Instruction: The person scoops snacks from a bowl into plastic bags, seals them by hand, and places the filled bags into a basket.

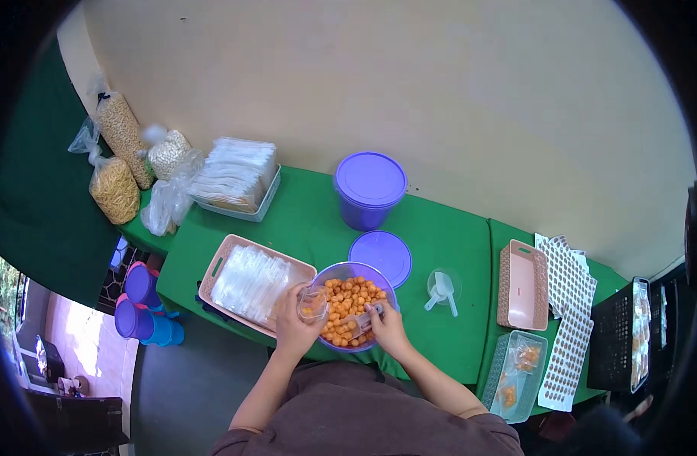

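My left hand (293, 328) is closed around a small clear plastic bag (312, 302), held at the left rim of a purple bucket. Some orange pieces show through the bag. Round orange snack balls (352, 292) fill the purple bucket (372, 270), which stands at the table's near edge. Over the bucket's right side, my right hand (390, 328) grips a clear plastic scoop (360, 325), its front end down among the snack balls. Left of the bucket, a pink basket (218, 267) holds a stack of flat clear bags (251, 283).
Behind the bucket lie a purple lid (381, 258) and a closed purple bucket (369, 190). White scoops (442, 292) rest to the right. Farther right are a pink basket (523, 289), a grey basket (543, 351) with filled bags, and sticker sheets (567, 342). Snack sacks (114, 190) stand far left.
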Demonstrator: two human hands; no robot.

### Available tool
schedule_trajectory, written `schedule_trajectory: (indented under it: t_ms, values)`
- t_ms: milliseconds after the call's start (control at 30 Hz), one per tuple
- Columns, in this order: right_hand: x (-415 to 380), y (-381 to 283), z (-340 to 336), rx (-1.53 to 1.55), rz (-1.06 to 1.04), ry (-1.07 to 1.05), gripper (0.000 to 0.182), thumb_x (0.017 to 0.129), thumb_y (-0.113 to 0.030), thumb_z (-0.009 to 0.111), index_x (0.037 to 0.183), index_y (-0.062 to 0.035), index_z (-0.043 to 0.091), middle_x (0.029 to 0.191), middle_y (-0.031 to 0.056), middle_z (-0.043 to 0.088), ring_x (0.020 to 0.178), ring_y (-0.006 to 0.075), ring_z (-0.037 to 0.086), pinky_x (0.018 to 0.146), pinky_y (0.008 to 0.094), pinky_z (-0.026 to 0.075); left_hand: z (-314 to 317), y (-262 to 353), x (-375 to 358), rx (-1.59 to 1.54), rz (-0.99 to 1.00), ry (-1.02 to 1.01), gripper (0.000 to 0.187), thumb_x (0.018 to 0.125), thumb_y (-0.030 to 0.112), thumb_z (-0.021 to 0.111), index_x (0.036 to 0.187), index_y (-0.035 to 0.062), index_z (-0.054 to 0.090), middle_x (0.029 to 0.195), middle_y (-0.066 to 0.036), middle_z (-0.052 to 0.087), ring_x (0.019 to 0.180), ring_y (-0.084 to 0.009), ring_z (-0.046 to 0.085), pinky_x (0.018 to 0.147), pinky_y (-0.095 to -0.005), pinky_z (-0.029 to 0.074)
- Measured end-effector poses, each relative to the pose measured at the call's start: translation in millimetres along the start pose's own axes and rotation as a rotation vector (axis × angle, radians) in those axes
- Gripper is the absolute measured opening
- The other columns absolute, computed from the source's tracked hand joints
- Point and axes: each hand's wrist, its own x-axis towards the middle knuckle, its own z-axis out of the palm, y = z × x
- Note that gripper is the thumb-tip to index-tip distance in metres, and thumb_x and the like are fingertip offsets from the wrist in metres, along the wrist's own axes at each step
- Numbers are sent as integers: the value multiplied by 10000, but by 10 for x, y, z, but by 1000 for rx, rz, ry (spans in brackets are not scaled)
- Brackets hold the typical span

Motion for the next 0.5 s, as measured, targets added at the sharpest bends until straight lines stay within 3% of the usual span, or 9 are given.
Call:
schedule_trajectory:
  t_ms: [133,200,500]
  values:
    - [114,144,45,74,-38,-14,262,993,-202,531,976,58,553,742,131,651,654,192,687,547,306,547,-9,10,7,-7,6,2,580,713,131,785,1217,87,503,1013,-120,631,928,-261,653,814,-373,508]
    - [179,76,45,290,120,-60,264,1001,-198,511,991,64,539,824,128,633,677,193,674,580,288,586,-15,2,6,-18,-1,2,585,705,127,786,1217,88,504,1014,-118,628,931,-263,647,821,-376,503]
    - [366,-113,-267,648,158,107,285,1003,-278,504,994,4,542,787,114,641,663,177,655,597,270,556,-53,-136,13,85,-42,-43,617,669,128,793,1217,90,513,1062,-120,604,990,-318,600,878,-426,463]
